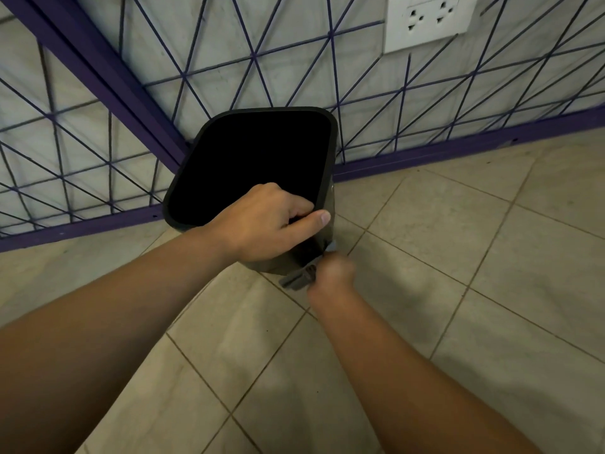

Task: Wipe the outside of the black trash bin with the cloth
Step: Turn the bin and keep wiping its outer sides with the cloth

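Right hand [332,273]: blurred, fingers curled around a grey cloth [299,278], pressed to the bin's near lower outside wall.
Left hand [262,221]: fingers hooked over the near rim, thumb outside.
Black trash bin [329,178]: on the tiled floor [458,257], by the purple grille's [294,60] corner.

bin [262,165]: middle of the frame, on the floor [458,290], before the wall corner
socket [429,22]: upper right, on the wall
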`<act>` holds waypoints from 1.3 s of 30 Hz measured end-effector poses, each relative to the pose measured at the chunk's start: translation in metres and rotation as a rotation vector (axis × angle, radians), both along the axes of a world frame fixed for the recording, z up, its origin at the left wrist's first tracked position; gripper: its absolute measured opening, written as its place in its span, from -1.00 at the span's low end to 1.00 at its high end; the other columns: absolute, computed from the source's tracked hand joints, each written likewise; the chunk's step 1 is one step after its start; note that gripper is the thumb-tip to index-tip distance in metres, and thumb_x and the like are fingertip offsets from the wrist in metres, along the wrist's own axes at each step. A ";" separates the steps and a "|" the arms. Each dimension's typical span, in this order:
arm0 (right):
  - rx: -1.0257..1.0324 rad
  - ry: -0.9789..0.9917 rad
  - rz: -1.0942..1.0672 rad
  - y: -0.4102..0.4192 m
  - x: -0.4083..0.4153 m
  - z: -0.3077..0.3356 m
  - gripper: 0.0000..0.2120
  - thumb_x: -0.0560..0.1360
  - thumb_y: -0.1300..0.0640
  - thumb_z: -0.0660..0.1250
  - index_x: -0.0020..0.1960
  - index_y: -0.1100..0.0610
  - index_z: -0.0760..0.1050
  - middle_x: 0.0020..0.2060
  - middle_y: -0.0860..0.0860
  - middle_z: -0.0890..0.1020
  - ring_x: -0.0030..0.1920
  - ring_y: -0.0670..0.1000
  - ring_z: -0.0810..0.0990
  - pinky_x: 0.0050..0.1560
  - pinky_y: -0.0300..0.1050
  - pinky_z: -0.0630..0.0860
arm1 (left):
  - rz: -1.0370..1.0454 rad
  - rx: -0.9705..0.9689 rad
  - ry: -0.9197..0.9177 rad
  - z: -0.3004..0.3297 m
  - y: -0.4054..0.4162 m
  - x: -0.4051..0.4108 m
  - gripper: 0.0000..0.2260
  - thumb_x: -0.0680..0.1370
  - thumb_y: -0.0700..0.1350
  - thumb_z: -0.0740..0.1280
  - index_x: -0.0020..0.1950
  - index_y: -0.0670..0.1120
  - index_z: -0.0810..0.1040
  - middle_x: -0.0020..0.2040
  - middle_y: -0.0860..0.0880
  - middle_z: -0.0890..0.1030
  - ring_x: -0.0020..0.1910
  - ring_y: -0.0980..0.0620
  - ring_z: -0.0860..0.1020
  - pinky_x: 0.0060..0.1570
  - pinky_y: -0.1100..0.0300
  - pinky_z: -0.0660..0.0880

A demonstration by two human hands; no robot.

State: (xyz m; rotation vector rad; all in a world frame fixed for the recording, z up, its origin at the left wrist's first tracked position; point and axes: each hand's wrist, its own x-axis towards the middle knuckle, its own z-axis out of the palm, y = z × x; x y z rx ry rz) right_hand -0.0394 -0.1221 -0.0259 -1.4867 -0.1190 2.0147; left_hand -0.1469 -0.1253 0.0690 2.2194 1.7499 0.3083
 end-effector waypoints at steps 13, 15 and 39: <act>0.337 -0.222 -0.013 -0.044 0.045 -0.015 -0.65 0.69 0.24 0.16 0.40 0.19 0.56 0.29 0.10 0.63 0.29 0.09 0.57 0.24 -0.03 0.55 | 0.033 -0.100 0.007 0.009 -0.019 0.003 -0.58 0.58 0.22 0.18 -0.27 -0.08 0.50 -0.42 -0.03 0.51 -0.41 0.05 0.49 -0.34 0.02 0.44; 0.289 -0.226 -0.049 -0.037 0.050 -0.018 -0.69 0.65 0.12 0.26 0.32 0.17 0.61 0.10 0.04 0.70 0.15 0.08 0.64 -0.07 -0.19 0.53 | 0.054 -0.216 0.027 0.014 -0.022 0.003 -0.65 0.55 0.24 0.19 -0.14 -0.02 0.53 -0.34 0.02 0.56 -0.34 0.08 0.54 -0.26 0.03 0.48; 0.286 0.203 -0.035 0.002 -0.003 -0.049 -0.48 0.71 -0.22 -0.03 0.57 -0.05 0.34 0.40 0.02 0.61 0.39 0.00 0.59 0.34 -0.02 0.58 | 0.255 -0.440 -0.135 0.012 -0.016 0.034 -0.65 0.70 0.04 0.10 0.41 -0.08 0.41 0.16 -0.08 0.63 0.15 -0.02 0.60 0.21 -0.06 0.51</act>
